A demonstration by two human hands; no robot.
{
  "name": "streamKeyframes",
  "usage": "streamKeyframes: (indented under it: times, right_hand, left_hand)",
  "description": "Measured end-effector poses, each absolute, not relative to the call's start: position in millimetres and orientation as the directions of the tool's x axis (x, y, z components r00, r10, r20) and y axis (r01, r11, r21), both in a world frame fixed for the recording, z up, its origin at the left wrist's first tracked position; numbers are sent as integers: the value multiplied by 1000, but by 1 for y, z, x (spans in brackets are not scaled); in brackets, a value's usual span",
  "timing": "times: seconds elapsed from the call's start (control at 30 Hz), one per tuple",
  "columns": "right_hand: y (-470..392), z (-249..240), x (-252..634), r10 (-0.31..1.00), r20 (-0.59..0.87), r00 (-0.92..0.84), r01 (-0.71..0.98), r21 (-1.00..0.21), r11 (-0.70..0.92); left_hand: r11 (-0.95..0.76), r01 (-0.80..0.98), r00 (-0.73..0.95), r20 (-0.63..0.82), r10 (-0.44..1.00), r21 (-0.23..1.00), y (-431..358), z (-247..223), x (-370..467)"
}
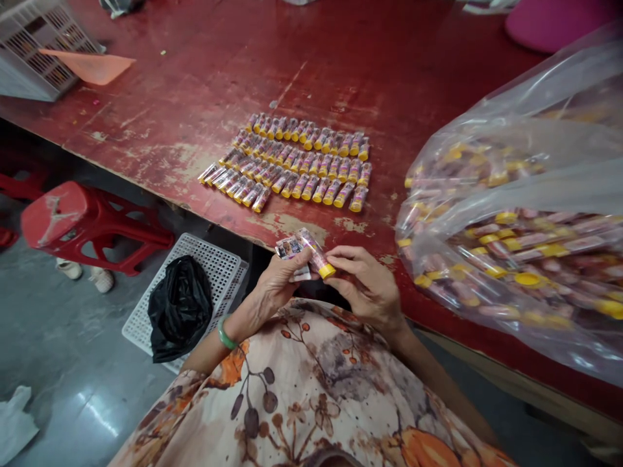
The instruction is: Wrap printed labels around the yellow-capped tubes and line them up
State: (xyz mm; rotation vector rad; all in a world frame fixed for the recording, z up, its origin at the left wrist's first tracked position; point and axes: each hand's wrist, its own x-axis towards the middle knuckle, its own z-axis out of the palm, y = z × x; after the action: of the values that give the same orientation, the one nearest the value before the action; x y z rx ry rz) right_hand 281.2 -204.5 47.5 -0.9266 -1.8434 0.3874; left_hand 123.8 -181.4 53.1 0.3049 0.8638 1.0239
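Note:
At the table's near edge, my left hand [280,279] is closed on a few small printed cards [288,248] and steadies a clear tube with a yellow cap [316,254] against them. The fingers of my right hand [367,279] pinch that same tube near its yellow end. The tube tilts, with its cap toward me. Beyond my hands, rows of similar yellow-capped tubes [292,159] lie side by side on the red table [370,78]. Labels in pink and purple show through their clear walls.
Clear plastic bags [467,201] full of such tubes stand at the right. A white crate [43,45] and an orange sheet [95,67] sit far left. Below the edge are a red stool [73,220] and a white basket [146,305] with a black bag [178,305].

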Motion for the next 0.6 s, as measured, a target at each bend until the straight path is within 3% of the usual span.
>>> streamKeyframes:
  times: [0.07, 0.27, 0.4, 0.6]
  right_hand:
    - [-205, 52, 283, 767, 618, -174, 418, -659, 626]
    - [-214, 54, 269, 681, 732, -15, 500, -585, 639]
    - [-216, 55, 264, 680, 730, 77, 538, -604, 588]
    - [-219, 53, 266, 682, 726, 93, 543, -611, 576]
  left_hand:
    - [498, -609, 227, -465, 856, 618, -180, 52, 122]
    - [515, -569, 301, -420, 856, 641, -187, 57, 126]
    - [519, -541, 333, -398, 855, 662, -193, 58, 128]
    - [519, -533, 358, -378, 854, 668, -194, 58, 126]
